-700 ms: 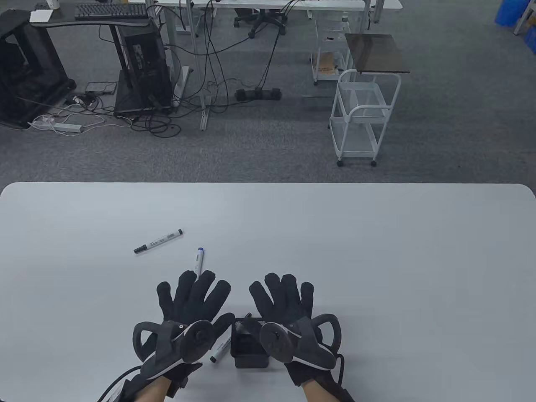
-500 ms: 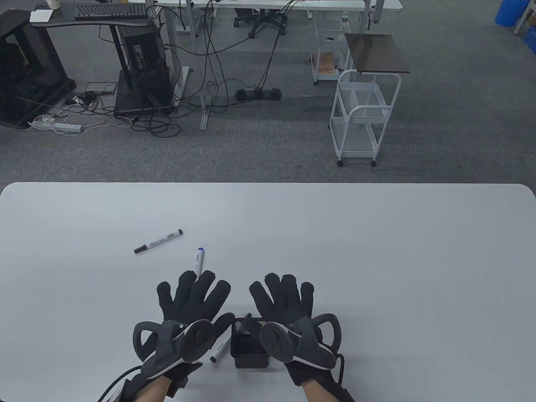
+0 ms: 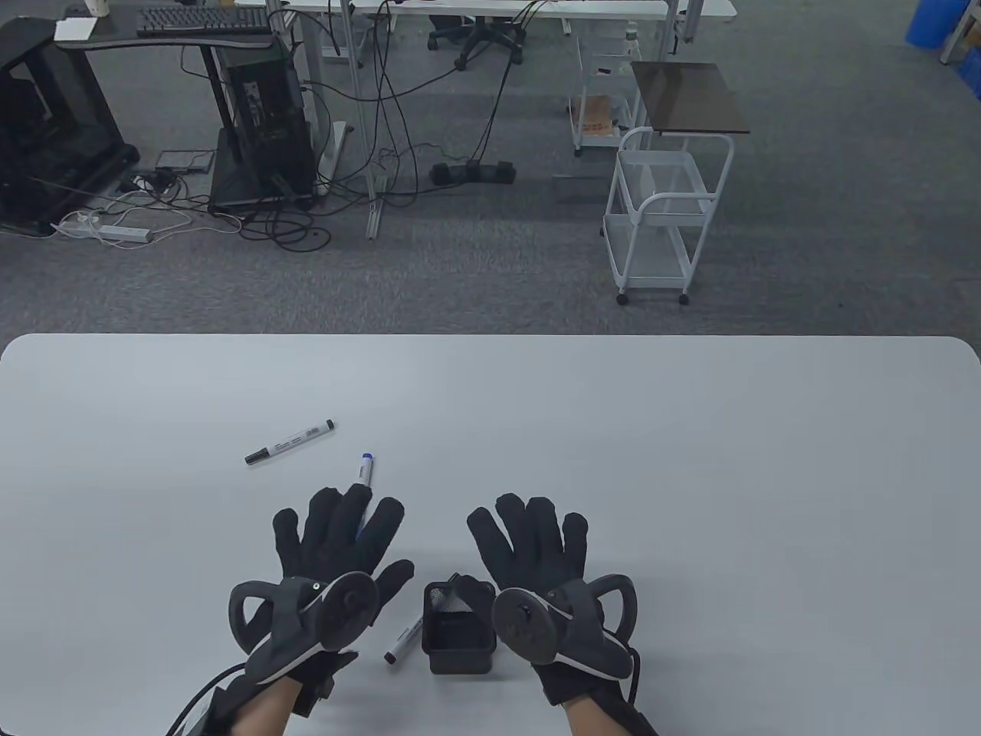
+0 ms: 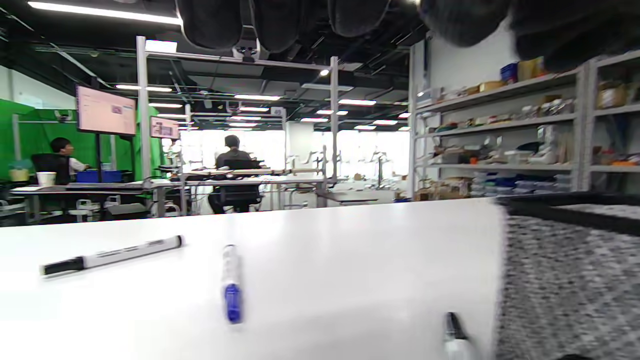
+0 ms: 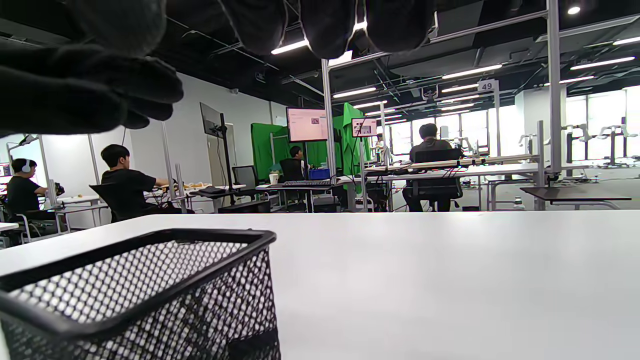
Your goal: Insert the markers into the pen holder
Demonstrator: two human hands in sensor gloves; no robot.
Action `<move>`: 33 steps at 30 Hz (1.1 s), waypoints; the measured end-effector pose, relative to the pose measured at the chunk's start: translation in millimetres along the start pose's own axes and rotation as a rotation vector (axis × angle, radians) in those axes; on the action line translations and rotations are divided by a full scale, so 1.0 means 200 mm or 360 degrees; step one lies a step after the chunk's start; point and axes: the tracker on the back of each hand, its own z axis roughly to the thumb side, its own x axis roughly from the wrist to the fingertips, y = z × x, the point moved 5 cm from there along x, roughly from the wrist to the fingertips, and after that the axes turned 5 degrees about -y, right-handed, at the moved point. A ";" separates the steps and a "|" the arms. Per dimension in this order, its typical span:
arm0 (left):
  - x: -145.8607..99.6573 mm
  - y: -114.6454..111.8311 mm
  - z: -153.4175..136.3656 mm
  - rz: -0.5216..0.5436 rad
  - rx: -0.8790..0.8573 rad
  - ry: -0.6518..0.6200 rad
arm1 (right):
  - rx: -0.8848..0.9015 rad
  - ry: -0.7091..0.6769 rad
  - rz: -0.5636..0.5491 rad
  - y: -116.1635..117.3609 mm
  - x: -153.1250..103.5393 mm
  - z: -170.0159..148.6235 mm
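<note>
Both hands, left (image 3: 337, 537) and right (image 3: 529, 540), lie spread and empty on the tabletop (image 3: 690, 460), flanking the upright mesh pen holder (image 3: 457, 629); three markers lie flat: black-capped (image 3: 290, 441) slanting left-right, blue-capped (image 3: 364, 475) pointing away, third (image 3: 404, 640) diagonal beside the holder

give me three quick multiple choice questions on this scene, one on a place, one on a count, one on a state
1. Where is the pen holder?
A. between the two hands
B. at the far table edge
C. on the floor

2. How many markers lie on the table?
A. one
B. three
C. five

3. What does the left hand hold?
A. a marker
B. the holder
C. nothing

Answers: 1 A, it stands between the left hand and the right hand. 2 B, a black-capped marker, a blue-capped marker and a marker beside the holder. 3 C, its fingers are spread flat.
</note>
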 end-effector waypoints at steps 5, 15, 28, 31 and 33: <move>0.13 -0.04 -0.29 -0.0177 0.0030 0.0188 | 0.0002 0.0024 0.0015 0.01 0.00 -0.02; 0.39 -0.28 -0.79 -0.0571 0.0126 0.0603 | -0.0044 0.0023 0.0058 0.06 0.02 -0.01; 0.65 -0.63 -0.98 -0.0817 0.0321 0.0758 | -0.0031 0.0050 0.0053 0.06 0.02 -0.05; 0.70 -0.68 -1.00 -0.0817 0.0343 0.0773 | -0.0049 0.0061 0.0054 0.06 0.02 -0.05; 0.73 -0.71 -1.01 -0.0827 0.0345 0.0791 | -0.0059 0.0072 0.0059 0.06 0.02 -0.06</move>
